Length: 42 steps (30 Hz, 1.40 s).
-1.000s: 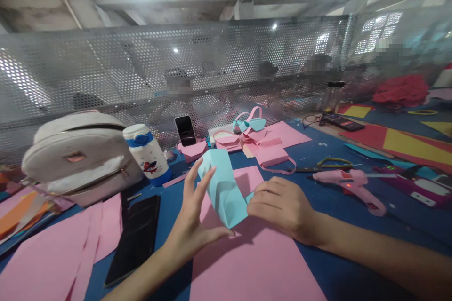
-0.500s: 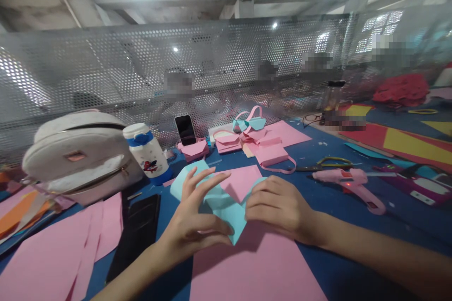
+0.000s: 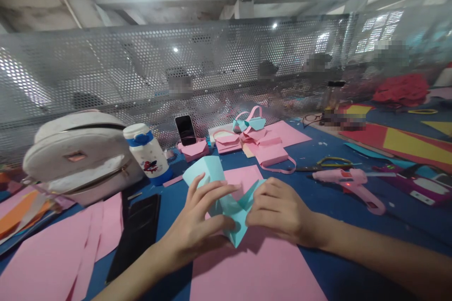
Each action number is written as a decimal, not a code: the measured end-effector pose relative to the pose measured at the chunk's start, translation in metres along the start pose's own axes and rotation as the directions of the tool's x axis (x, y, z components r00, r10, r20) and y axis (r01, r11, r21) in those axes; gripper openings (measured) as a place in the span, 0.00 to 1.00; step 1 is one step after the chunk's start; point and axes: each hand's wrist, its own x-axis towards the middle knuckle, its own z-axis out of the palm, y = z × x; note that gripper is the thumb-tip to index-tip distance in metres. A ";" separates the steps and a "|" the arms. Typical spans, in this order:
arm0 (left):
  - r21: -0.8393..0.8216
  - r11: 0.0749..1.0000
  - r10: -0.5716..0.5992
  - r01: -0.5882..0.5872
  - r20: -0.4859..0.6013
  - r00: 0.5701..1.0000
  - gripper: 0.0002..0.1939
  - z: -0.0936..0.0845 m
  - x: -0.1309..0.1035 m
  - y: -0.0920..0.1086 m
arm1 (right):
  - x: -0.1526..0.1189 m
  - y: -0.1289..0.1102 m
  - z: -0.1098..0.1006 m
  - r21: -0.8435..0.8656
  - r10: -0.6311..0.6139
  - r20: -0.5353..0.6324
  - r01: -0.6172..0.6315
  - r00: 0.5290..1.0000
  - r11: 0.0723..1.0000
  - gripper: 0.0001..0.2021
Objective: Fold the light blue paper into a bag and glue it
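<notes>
A folded piece of light blue paper (image 3: 237, 233) is between my two hands, with creased flaps standing up at its far left. My left hand (image 3: 203, 216) has its thumb and fingers closed on the paper's left side, the thumb on the near face. On the other side, my right hand (image 3: 278, 207) pinches the right edge with curled fingers; its fingertips are partly hidden. Under the blue paper lies a large pink sheet (image 3: 254, 273) on the blue tabletop (image 3: 169, 263).
A pink glue gun (image 3: 341, 177) with a red light lies at right, near scissors (image 3: 335, 163). Small pink paper bags (image 3: 271, 154) sit behind. At left are a black phone-like case (image 3: 136, 233), pink sheets (image 3: 52, 254), a bottle (image 3: 146, 153) and a backpack (image 3: 84, 150).
The blue paper's left flaps have folded upward and shifted right. My left hand has moved slightly right and its fingers have come down onto the paper. My right hand has barely moved.
</notes>
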 end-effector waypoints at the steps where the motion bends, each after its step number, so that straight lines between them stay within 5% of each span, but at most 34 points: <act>1: 0.016 1.000 0.009 -0.009 -0.010 1.000 0.08 0.000 0.000 0.001 | 0.000 0.000 0.000 -0.005 -0.006 0.000 0.006 1.000 1.000 0.13; 7: 0.035 0.993 0.121 -0.117 -0.138 0.983 0.04 0.002 -0.004 0.004 | 0.001 -0.002 -0.004 0.009 -0.046 0.001 0.046 0.999 0.999 0.14; 10: 0.017 0.997 0.075 -0.074 -0.120 0.990 0.03 0.003 -0.006 0.000 | 0.001 -0.001 -0.003 0.016 -0.038 -0.016 0.039 0.999 0.999 0.13; 13: -0.070 0.993 -0.108 0.098 -0.161 0.981 0.23 0.009 -0.008 -0.008 | 0.000 0.001 -0.001 0.003 0.006 -0.042 -0.006 0.999 1.000 0.11; 17: -0.344 0.881 -0.394 0.326 -0.149 0.907 0.60 0.030 -0.013 -0.011 | -0.002 0.007 0.001 -0.058 0.084 -0.055 -0.087 0.995 0.995 0.09; 21: -0.423 0.804 -0.491 0.418 -0.076 0.868 0.69 0.047 -0.020 -0.010 | -0.001 0.009 0.001 -0.034 0.085 -0.055 -0.087 0.995 0.996 0.11; 24: -0.436 0.798 -0.496 0.417 -0.082 0.864 0.70 0.041 -0.018 -0.017 | -0.001 0.006 0.001 -0.013 0.043 -0.021 -0.043 0.999 0.999 0.11; 27: -0.426 0.827 -0.448 0.368 -0.101 0.888 0.70 0.022 -0.012 -0.029 | -0.001 0.003 0.003 -0.004 0.018 -0.003 -0.018 1.000 1.000 0.09; 30: -0.486 0.786 -0.490 0.381 -0.114 0.864 0.63 0.003 -0.006 -0.042 | -0.002 0.001 0.004 -0.007 0.003 0.000 -0.003 1.000 1.000 0.10; 37: -0.590 0.614 -0.697 0.523 -0.095 0.711 0.21 -0.029 0.002 -0.048 | -0.002 -0.003 0.006 -0.002 -0.027 0.000 0.027 1.000 1.000 0.10; 42: -0.510 0.510 -0.789 0.693 0.044 0.613 0.17 -0.044 0.006 -0.039 | -0.004 -0.003 0.008 0.002 -0.033 0.021 0.033 0.999 0.999 0.09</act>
